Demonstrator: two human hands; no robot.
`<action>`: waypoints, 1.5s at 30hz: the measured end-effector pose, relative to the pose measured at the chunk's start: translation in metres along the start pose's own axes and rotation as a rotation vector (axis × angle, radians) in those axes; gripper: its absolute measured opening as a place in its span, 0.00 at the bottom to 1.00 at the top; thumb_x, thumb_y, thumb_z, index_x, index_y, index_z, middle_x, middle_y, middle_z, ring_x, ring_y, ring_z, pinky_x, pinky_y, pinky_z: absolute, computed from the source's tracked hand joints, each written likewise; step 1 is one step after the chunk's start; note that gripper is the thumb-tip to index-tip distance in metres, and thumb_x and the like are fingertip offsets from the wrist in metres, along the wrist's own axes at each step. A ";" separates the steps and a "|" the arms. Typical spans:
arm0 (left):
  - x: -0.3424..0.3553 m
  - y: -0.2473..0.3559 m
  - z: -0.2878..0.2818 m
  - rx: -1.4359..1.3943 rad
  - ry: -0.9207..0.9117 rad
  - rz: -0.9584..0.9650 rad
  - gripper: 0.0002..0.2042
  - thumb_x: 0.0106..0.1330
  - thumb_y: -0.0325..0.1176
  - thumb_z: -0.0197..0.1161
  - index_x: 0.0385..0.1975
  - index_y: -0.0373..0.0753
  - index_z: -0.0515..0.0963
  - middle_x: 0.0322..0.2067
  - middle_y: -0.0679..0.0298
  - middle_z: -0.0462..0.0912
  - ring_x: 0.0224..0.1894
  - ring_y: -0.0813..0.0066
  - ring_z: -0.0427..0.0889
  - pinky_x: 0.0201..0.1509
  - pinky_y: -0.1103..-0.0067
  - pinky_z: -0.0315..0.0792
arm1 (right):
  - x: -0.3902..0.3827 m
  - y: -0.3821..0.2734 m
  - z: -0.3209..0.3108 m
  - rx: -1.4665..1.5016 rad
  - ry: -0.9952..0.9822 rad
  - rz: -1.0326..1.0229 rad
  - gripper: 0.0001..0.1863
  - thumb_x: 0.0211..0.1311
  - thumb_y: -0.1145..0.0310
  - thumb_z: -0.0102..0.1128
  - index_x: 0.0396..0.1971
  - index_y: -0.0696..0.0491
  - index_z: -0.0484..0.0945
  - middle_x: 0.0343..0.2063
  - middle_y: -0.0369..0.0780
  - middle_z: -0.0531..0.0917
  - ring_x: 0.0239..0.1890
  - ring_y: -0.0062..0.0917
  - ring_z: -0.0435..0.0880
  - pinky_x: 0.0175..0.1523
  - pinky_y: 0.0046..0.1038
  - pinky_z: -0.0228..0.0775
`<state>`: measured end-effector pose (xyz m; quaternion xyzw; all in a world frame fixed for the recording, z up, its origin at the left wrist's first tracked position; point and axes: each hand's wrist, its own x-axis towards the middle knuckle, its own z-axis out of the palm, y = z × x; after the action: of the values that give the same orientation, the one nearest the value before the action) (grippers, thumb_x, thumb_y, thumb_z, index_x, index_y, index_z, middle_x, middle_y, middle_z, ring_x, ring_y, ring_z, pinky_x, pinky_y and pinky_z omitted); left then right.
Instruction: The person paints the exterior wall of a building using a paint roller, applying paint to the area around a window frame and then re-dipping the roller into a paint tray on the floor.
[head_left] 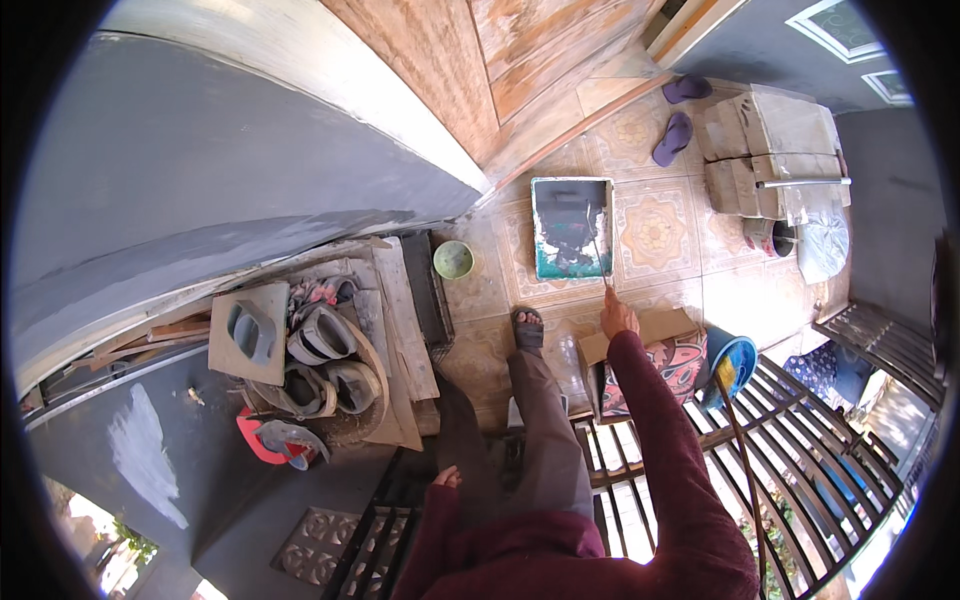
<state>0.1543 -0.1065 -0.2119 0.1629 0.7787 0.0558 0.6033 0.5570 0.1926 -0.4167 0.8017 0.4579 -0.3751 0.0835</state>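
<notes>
My right hand [618, 315] is closed around a thin stick [603, 270] that reaches forward over the paint tray [548, 240]. The rectangular tray lies on the tiled floor, its inside smeared with grey, white and teal paint. My left hand [448, 476] hangs low beside my dark trousers, fingers curled; whatever they may hold is too small to make out. My foot in a dark sandal [528, 327] stands just short of the tray. A small green bowl [453, 259] sits to the tray's left. Beneath my right arm is a cardboard box [591, 352] with patterned pink cloth.
Worn shoes and boards [318, 340] are piled at left along the grey wall. Stacked pale blocks [775, 125], a plastic bag [822, 247] and purple slippers [672, 137] lie at right. A blue bucket [738, 355] stands by the metal railing [780, 435]. A wooden door [430, 60] is ahead.
</notes>
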 end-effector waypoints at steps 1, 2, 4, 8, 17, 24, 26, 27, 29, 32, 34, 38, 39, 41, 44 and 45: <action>0.002 -0.006 -0.001 -0.012 0.013 -0.017 0.20 0.73 0.33 0.46 0.61 0.33 0.69 0.57 0.51 0.76 0.56 0.64 0.78 0.61 0.72 0.68 | 0.004 -0.002 0.000 -0.012 -0.013 0.005 0.23 0.70 0.55 0.40 0.63 0.34 0.67 0.41 0.55 0.82 0.45 0.52 0.81 0.51 0.50 0.71; 0.001 -0.003 0.000 0.007 0.023 -0.045 0.19 0.73 0.32 0.47 0.61 0.33 0.69 0.57 0.51 0.76 0.56 0.64 0.78 0.62 0.72 0.68 | 0.009 -0.005 0.000 -0.026 -0.025 0.005 0.23 0.69 0.55 0.41 0.63 0.34 0.67 0.42 0.55 0.82 0.45 0.52 0.81 0.51 0.49 0.71; -0.004 0.003 0.001 0.047 0.041 -0.101 0.19 0.72 0.31 0.47 0.61 0.34 0.69 0.57 0.52 0.76 0.56 0.64 0.78 0.62 0.72 0.68 | 0.016 -0.010 0.000 -0.025 -0.049 0.017 0.23 0.69 0.57 0.41 0.64 0.33 0.67 0.44 0.54 0.81 0.47 0.50 0.80 0.53 0.48 0.70; -0.001 0.000 0.000 0.045 0.041 -0.169 0.19 0.72 0.29 0.47 0.60 0.34 0.70 0.56 0.52 0.77 0.56 0.65 0.78 0.62 0.72 0.68 | 0.021 -0.008 0.008 -0.034 -0.085 0.045 0.25 0.68 0.59 0.41 0.65 0.33 0.66 0.48 0.52 0.81 0.51 0.48 0.79 0.56 0.47 0.69; 0.006 0.002 0.002 0.036 0.009 -0.136 0.18 0.72 0.28 0.47 0.60 0.34 0.70 0.55 0.52 0.78 0.55 0.67 0.79 0.60 0.74 0.69 | 0.008 0.009 0.001 -0.077 -0.066 -0.070 0.28 0.64 0.62 0.42 0.66 0.33 0.63 0.42 0.54 0.82 0.46 0.51 0.81 0.52 0.50 0.70; 0.007 0.003 0.001 0.000 0.001 -0.124 0.18 0.73 0.29 0.47 0.60 0.34 0.70 0.55 0.53 0.78 0.55 0.67 0.79 0.60 0.74 0.69 | -0.010 0.013 0.000 -0.088 -0.076 -0.052 0.27 0.65 0.61 0.41 0.66 0.34 0.63 0.39 0.56 0.82 0.43 0.54 0.81 0.49 0.52 0.70; 0.006 0.007 0.001 0.013 0.002 -0.116 0.18 0.73 0.29 0.47 0.60 0.34 0.70 0.55 0.53 0.78 0.55 0.67 0.79 0.60 0.74 0.69 | -0.013 0.015 0.002 -0.090 -0.067 -0.056 0.26 0.66 0.60 0.41 0.65 0.34 0.64 0.40 0.56 0.82 0.43 0.54 0.81 0.50 0.52 0.70; 0.004 0.013 0.002 0.026 0.008 -0.116 0.18 0.73 0.29 0.47 0.60 0.34 0.70 0.55 0.53 0.77 0.55 0.67 0.79 0.60 0.74 0.69 | -0.015 0.016 0.002 -0.080 -0.062 -0.057 0.26 0.66 0.60 0.40 0.65 0.34 0.64 0.40 0.56 0.82 0.43 0.54 0.81 0.50 0.52 0.70; -0.001 0.020 0.003 0.028 0.016 -0.123 0.18 0.73 0.30 0.47 0.61 0.34 0.70 0.55 0.53 0.77 0.55 0.66 0.79 0.60 0.73 0.69 | -0.020 0.015 -0.001 -0.061 -0.056 -0.065 0.25 0.67 0.58 0.40 0.65 0.34 0.65 0.40 0.56 0.82 0.43 0.54 0.81 0.50 0.52 0.70; 0.000 0.020 0.001 0.013 0.010 -0.121 0.19 0.73 0.31 0.47 0.61 0.34 0.69 0.55 0.53 0.77 0.56 0.65 0.79 0.61 0.72 0.69 | -0.042 0.004 -0.016 -0.062 -0.089 -0.029 0.24 0.68 0.56 0.39 0.64 0.36 0.67 0.40 0.57 0.81 0.43 0.54 0.81 0.49 0.52 0.70; 0.000 0.012 0.000 0.000 0.002 -0.101 0.19 0.73 0.31 0.47 0.61 0.34 0.69 0.55 0.52 0.77 0.56 0.65 0.79 0.61 0.72 0.69 | -0.044 0.015 -0.002 -0.044 -0.086 -0.043 0.24 0.68 0.56 0.39 0.64 0.36 0.67 0.39 0.57 0.81 0.42 0.53 0.81 0.48 0.52 0.70; 0.011 -0.010 0.000 -0.009 -0.022 -0.100 0.20 0.71 0.32 0.48 0.61 0.33 0.69 0.55 0.51 0.77 0.56 0.64 0.78 0.61 0.72 0.69 | -0.047 0.024 0.025 -0.027 -0.043 -0.052 0.24 0.68 0.59 0.41 0.64 0.36 0.66 0.37 0.57 0.82 0.41 0.53 0.82 0.46 0.52 0.71; 0.012 -0.011 0.002 -0.031 -0.022 -0.108 0.20 0.71 0.32 0.48 0.61 0.33 0.69 0.55 0.51 0.77 0.56 0.64 0.78 0.61 0.72 0.69 | -0.046 0.021 0.029 -0.038 -0.037 -0.046 0.25 0.67 0.60 0.41 0.64 0.36 0.66 0.37 0.57 0.82 0.40 0.53 0.82 0.46 0.52 0.71; 0.012 -0.014 0.004 -0.053 -0.020 -0.098 0.20 0.71 0.32 0.48 0.61 0.33 0.68 0.56 0.50 0.77 0.56 0.64 0.78 0.61 0.72 0.69 | -0.040 0.012 0.034 -0.058 -0.021 -0.032 0.26 0.66 0.62 0.43 0.65 0.36 0.65 0.36 0.56 0.82 0.40 0.53 0.82 0.45 0.52 0.71; 0.010 -0.022 0.003 -0.039 -0.017 -0.051 0.20 0.72 0.33 0.48 0.61 0.34 0.69 0.56 0.51 0.77 0.55 0.65 0.79 0.60 0.72 0.69 | -0.021 -0.001 0.031 -0.042 -0.029 -0.032 0.26 0.65 0.63 0.43 0.65 0.35 0.65 0.37 0.55 0.82 0.39 0.53 0.82 0.45 0.53 0.71; 0.011 -0.026 0.001 -0.024 -0.017 -0.042 0.20 0.72 0.34 0.48 0.61 0.34 0.69 0.56 0.51 0.77 0.54 0.66 0.79 0.60 0.73 0.70 | -0.014 -0.002 0.030 -0.041 -0.027 -0.031 0.26 0.66 0.63 0.43 0.65 0.35 0.65 0.37 0.55 0.82 0.39 0.53 0.82 0.45 0.52 0.71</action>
<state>0.1478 -0.1279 -0.2292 0.1399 0.7762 0.0510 0.6127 0.5351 0.1704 -0.4284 0.7876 0.4766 -0.3775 0.1004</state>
